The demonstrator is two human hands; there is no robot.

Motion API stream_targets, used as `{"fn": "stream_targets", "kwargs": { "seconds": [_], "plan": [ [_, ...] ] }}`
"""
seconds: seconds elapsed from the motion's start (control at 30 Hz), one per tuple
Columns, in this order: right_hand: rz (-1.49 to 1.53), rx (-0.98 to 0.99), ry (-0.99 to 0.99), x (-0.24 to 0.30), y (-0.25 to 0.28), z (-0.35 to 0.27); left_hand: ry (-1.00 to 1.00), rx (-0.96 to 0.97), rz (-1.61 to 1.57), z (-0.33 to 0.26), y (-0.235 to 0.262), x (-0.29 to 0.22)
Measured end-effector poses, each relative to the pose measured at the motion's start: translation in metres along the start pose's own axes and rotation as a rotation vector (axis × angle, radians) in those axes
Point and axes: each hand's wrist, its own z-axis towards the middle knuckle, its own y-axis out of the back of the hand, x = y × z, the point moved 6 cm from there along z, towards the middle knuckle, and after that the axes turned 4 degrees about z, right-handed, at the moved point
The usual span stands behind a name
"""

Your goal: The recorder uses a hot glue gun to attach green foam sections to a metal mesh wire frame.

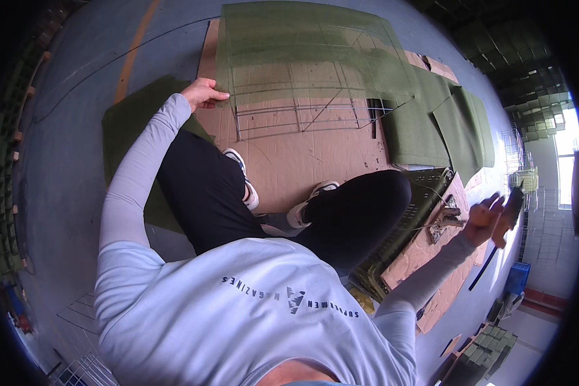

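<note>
Nearest the camera is the person's own pale long-sleeved top with dark lettering across the chest, and beyond it two legs in black trousers ending in two white shoes [243,175] planted on flattened brown cardboard [289,161].

The right hand [484,219] is out to the person's right, raised above the floor, its fingers closed around a dark tool [511,207] whose exact kind is too blurred to tell. Just below and inward of that hand lies a dark green plastic crate [418,206], tipped on its side against the right knee, with a small metal piece [445,222] on the cardboard between crate and hand. A black strip [482,267] lies on the floor just under the hand.

The left hand [202,93] reaches forward and rests flat, fingers extended, on the left edge of a wire frame [302,112]. One sheet of sheer green mesh fabric [302,45] is draped over that frame, spreading away from the hand to the right and far side. Right of the frame, well apart from the left hand, two folded green felt-like pieces [460,125] overlap on the floor. A further green sheet [132,128] lies under the left forearm.

Farthest out, beyond the right hand, stand stacks of green crates [534,116], one blue box [516,278] and more wire frames near a bright window.
</note>
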Motion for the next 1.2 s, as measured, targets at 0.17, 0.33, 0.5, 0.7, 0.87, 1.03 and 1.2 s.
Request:
{"fn": "stream_targets", "kwargs": {
  "seconds": [0.17,0.33,0.5,0.7,0.87,1.03,1.2],
  "plan": [
    [-0.273,-0.059,0.119,-0.004,-0.089,0.129,0.054,0.001,-0.055,-0.002,-0.005,-0.002],
    [-0.3,0.179,0.025,-0.107,-0.181,0.133,0.027,0.006,-0.175,-0.001,-0.007,0.008],
    [-0.126,0.214,-0.298,-0.266,-0.185,0.006,-0.03,-0.011,-0.193,-0.001,-0.004,0.015],
    [0.118,0.153,-0.69,-0.351,-0.195,-0.129,-0.03,-0.004,-0.113,-0.005,-0.002,0.005],
    [0.144,0.108,-0.867,-0.377,-0.192,-0.174,0.016,0.041,-0.029,-0.005,0.001,0.001],
    [0.047,0.138,-0.973,-0.396,-0.202,-0.187,-0.009,-0.078,-0.107,-0.016,0.005,-0.006],
    [0.027,0.214,-0.962,-0.41,-0.221,-0.18,-0.163,-0.138,-0.1,-0.027,0.009,-0.029]
  ]
}}
